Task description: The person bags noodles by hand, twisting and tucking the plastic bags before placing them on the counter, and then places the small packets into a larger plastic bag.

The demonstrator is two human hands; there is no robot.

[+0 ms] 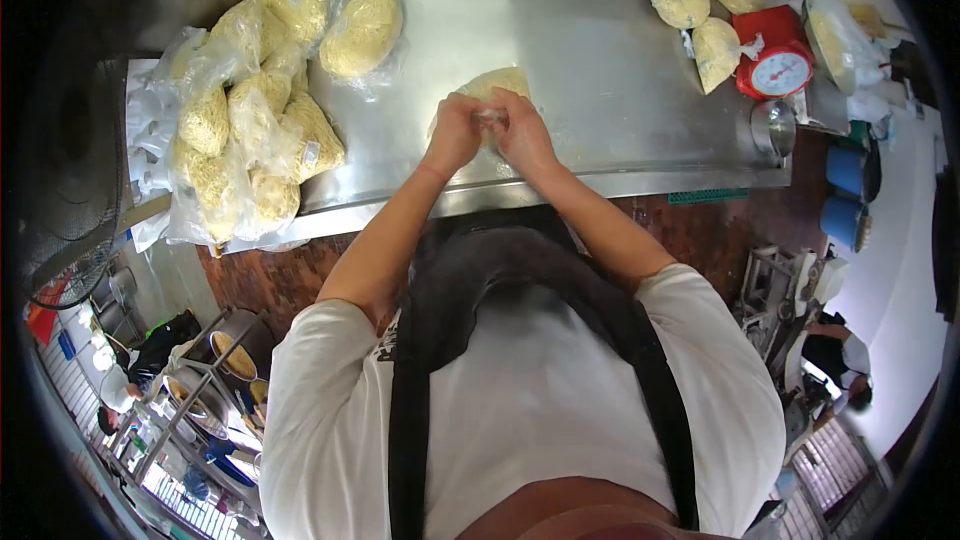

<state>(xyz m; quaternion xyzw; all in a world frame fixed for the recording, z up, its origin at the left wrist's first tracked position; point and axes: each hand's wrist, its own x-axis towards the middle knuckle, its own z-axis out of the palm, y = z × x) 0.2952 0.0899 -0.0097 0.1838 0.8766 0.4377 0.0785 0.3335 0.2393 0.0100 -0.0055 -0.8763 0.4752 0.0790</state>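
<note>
A clear plastic bag of pale yellow noodles [505,79] lies on the steel table [580,70] in front of me. My left hand [457,132] and my right hand [524,132] meet over its near side, fingers closed on the gathered plastic of the bag's mouth. Both hands hide part of the bag, and I cannot make out whether the mouth is knotted. Farther left on the steel sits another filled noodle bag [362,28], apart from my hands.
Many bagged noodles [255,105] are heaped at the table's left end. At the far right stand a red dial scale [779,71], several smaller noodle bags [681,0] and a metal bowl [773,127]. Blue buckets [845,222] and a person [838,355] are beyond, right.
</note>
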